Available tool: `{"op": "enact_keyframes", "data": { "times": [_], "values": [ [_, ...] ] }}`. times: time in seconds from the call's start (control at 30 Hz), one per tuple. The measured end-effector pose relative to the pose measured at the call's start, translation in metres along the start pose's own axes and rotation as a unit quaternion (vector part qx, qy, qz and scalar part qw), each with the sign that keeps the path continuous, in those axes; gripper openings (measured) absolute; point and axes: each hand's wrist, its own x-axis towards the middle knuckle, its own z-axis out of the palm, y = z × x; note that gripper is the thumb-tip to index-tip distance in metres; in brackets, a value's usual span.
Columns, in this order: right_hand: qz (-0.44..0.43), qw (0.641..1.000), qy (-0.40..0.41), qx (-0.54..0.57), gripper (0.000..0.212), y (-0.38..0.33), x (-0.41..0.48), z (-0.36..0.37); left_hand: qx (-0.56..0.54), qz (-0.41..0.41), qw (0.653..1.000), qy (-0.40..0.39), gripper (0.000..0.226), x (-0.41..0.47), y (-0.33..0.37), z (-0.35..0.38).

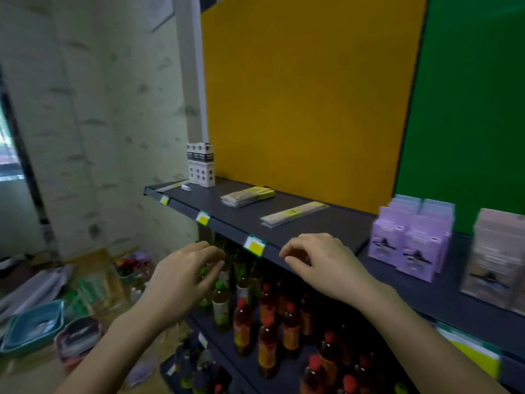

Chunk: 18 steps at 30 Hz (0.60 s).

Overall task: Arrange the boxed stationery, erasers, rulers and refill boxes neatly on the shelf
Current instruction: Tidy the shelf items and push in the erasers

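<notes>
The dark shelf (326,223) carries a stack of white and black boxes (200,164) at its far left end, with a small white eraser (186,188) beside them. A pile of packaged rulers (247,196) lies further right, then a single long ruler pack (294,214). Purple boxes (410,243) and pale grey boxes (497,260) stand in rows at the right. My left hand (184,275) and my right hand (321,263) hover in front of the shelf's edge, fingers curled loosely, nothing in either.
Below the shelf stand several bottles with red and green caps (267,317). On the floor at left lie a blue tray (34,325), bags and packets. Yellow (306,95) and green (468,109) panels back the shelf. Yellow price tags (254,245) hang on its front edge.
</notes>
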Motion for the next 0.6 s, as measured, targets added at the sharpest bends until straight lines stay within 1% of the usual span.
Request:
{"op": "enact_keyframes", "data": {
  "times": [0.2,0.3,0.4,0.5,0.6],
  "values": [
    [-0.030,0.999,-0.020,0.010,0.020,-0.033,0.106,0.053,0.016,-0.047,0.999,0.013,0.032,0.017,-0.093,0.007],
    [-0.026,0.999,-0.028,0.011,0.019,-0.042,0.160,0.084,0.016,-0.059,0.998,0.018,0.022,0.033,-0.142,0.016],
    [-0.023,0.999,-0.037,0.001,0.020,-0.050,0.215,0.107,0.018,-0.073,0.997,0.023,0.022,0.057,-0.191,0.027],
    [-0.031,0.999,-0.027,0.002,0.022,-0.055,0.275,0.123,0.015,-0.075,0.997,0.024,0.020,0.089,-0.239,0.037],
    [-0.019,1.000,-0.022,-0.006,0.022,-0.059,0.331,0.142,0.019,-0.081,0.996,0.034,0.021,0.118,-0.283,0.050]
  ]
}}
